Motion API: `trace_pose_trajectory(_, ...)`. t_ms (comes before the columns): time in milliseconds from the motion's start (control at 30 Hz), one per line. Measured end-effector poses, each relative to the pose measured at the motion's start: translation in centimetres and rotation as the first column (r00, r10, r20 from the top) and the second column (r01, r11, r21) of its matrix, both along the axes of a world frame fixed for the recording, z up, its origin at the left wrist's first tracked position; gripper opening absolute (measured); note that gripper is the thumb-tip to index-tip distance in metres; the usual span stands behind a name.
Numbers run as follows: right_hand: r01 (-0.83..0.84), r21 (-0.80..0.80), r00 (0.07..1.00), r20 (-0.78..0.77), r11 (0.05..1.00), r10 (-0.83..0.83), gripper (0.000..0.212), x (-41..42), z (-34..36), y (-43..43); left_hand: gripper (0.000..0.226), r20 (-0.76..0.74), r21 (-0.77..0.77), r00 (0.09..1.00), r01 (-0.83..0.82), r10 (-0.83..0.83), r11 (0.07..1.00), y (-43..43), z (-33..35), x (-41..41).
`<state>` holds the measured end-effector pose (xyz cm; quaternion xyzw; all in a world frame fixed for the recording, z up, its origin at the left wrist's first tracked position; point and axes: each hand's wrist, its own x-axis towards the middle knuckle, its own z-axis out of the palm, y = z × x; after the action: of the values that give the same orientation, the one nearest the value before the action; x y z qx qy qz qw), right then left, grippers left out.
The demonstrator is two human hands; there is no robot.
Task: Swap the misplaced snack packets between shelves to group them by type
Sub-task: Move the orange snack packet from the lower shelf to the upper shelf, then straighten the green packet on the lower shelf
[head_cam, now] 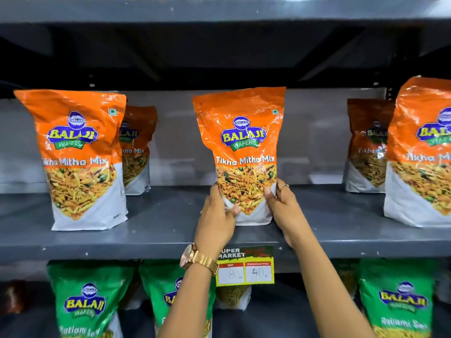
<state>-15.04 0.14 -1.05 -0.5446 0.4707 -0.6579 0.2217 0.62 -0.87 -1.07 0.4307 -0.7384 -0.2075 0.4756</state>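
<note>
An orange Tikha Mitha Mix packet [241,142] stands upright in the middle of the grey upper shelf [158,230]. My left hand [217,215] grips its lower left corner and my right hand [283,206] grips its lower right side. Other orange packets of the same kind stand on this shelf: one at the left [78,154] with another behind it [138,147], and two at the right [422,152]. On the shelf below stand green Ratlami Sev packets [85,303], one of them partly hidden by my left forearm.
A yellow price tag [245,267] hangs from the upper shelf's front edge between my forearms. Bare shelf lies on both sides of the held packet. Another shelf board [219,11] runs overhead. A further green packet [397,301] stands at the lower right.
</note>
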Motion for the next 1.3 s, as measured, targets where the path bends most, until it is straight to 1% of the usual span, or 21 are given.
trace_pose_trajectory(100,0.094,-0.008,0.993,-0.069,0.996,-0.095,0.032,0.3,-0.2,0.3,0.058,0.053,0.039,0.999,-0.001,-0.001,0.999,-0.1,0.0,0.1)
trace_pose_trajectory(233,0.211,-0.009,0.966,-0.152,0.977,-0.21,0.035,0.8,-0.2,0.6,0.058,0.094,0.032,0.994,-0.059,0.056,0.998,-0.2,0.0,-0.2)
trace_pose_trajectory(367,0.241,0.038,0.954,-0.193,0.97,-0.229,0.04,1.1,-0.1,1.0,0.056,0.11,0.011,0.988,-0.108,0.106,0.994,-0.2,-0.2,-0.5)
trace_pose_trajectory(433,0.256,0.046,0.948,-0.209,0.966,-0.241,0.051,1.2,0.1,1.0,0.058,0.095,-0.017,0.987,-0.126,0.127,0.992,0.3,-0.2,-0.5)
trace_pose_trajectory(500,0.33,-0.009,0.926,-0.192,0.944,-0.325,0.068,1.6,0.2,1.6,0.061,-0.017,-0.112,0.991,-0.134,0.133,0.985,1.6,-0.4,-0.2)
trace_pose_trajectory(533,0.36,-0.08,0.921,-0.127,0.93,-0.368,0.07,2.0,-0.1,2.4,0.058,-0.144,-0.183,0.986,-0.113,0.088,0.977,2.5,-0.8,0.2)
trace_pose_trajectory(567,0.377,-0.183,0.921,-0.029,0.908,-0.388,0.066,2.5,-0.3,3.4,0.052,-0.3,-0.255,0.954,-0.094,0.014,0.962,3.6,-1.3,0.6)
trace_pose_trajectory(633,0.406,-0.371,0.913,0.203,0.835,-0.354,0.049,4.4,-2.2,6.2,0.036,-0.548,-0.334,0.833,-0.128,-0.082,0.934,6.0,-3.7,1.7)
trace_pose_trajectory(667,0.435,-0.452,0.898,0.274,0.779,-0.343,0.041,5.5,-4.2,7.5,0.031,-0.607,-0.341,0.791,-0.179,-0.071,0.923,6.9,-5.6,2.4)
trace_pose_trajectory(700,0.457,-0.518,0.889,0.293,0.723,-0.352,0.035,6.8,-6.5,8.7,0.028,-0.633,-0.335,0.773,-0.226,-0.04,0.915,7.9,-7.9,3.1)
trace_pose_trajectory(733,0.454,-0.567,0.891,0.267,0.688,-0.368,0.033,8.0,-8.8,9.7,0.028,-0.642,-0.321,0.767,-0.259,-0.008,0.911,8.4,-10.3,3.8)
trace_pose_trajectory(767,0.426,-0.59,0.902,0.219,0.686,-0.372,0.033,9.1,-11.4,10.3,0.03,-0.642,-0.283,0.766,-0.277,0.033,0.918,8.7,-12.9,4.7)
trace_pose_trajectory(800,0.396,-0.576,0.915,0.179,0.715,-0.362,0.033,10.1,-13.7,10.4,0.032,-0.637,-0.224,0.767,-0.279,0.076,0.934,8.5,-15.3,5.5)
trace_pose_trajectory(833,0.369,-0.508,0.929,0.163,0.778,-0.334,0.03,10.9,-15.8,10.3,0.034,-0.623,-0.15,0.772,-0.278,0.128,0.949,8.2,-17.5,6.4)
trace_pose_trajectory(900,0.322,-0.275,0.943,0.174,0.906,-0.282,0.023,11.8,-19.5,9.1,0.036,-0.539,-0.008,0.812,-0.27,0.223,0.963,7.1,-21.2,8.3)
trace_pose_trajectory(967,0.248,0.02,0.96,0.126,0.969,-0.248,0.027,12.2,-22.7,7.1,0.043,-0.368,0.126,0.878,-0.277,0.305,0.952,5.5,-24.2,10.3)
trace_pose_trajectory(1033,0.1,0.325,0.983,0.113,0.94,-0.144,0.046,12.0,-25.7,4.5,0.055,-0.188,0.296,0.927,-0.262,0.324,0.919,3.7,-26.2,11.8)
trace_pose_trajectory(1100,-0.06,0.537,0.99,0.141,0.841,-0.02,0.068,11.9,-27.5,2.2,0.068,-0.089,0.46,0.961,-0.192,0.26,0.867,1.7,-27.6,12.5)
trace_pose_trajectory(1167,-0.186,0.598,0.98,0.171,0.779,0.103,0.073,12.1,-28.7,0.6,0.073,-0.07,0.514,0.98,-0.122,0.184,0.849,0.3,-28.8,13.0)
trace_pose_trajectory(1233,-0.302,0.534,0.951,0.23,0.79,0.207,0.056,12.4,-29.3,-0.5,0.063,-0.088,0.526,0.982,-0.097,0.167,0.845,-0.7,-29.3,13.3)
trace_pose_trajectory(1300,-0.321,0.474,0.943,0.243,0.82,0.229,0.038,12.5,-29.4,-0.8,0.05,-0.133,0.528,0.969,-0.108,0.207,0.842,-1.3,-29.7,13.4)
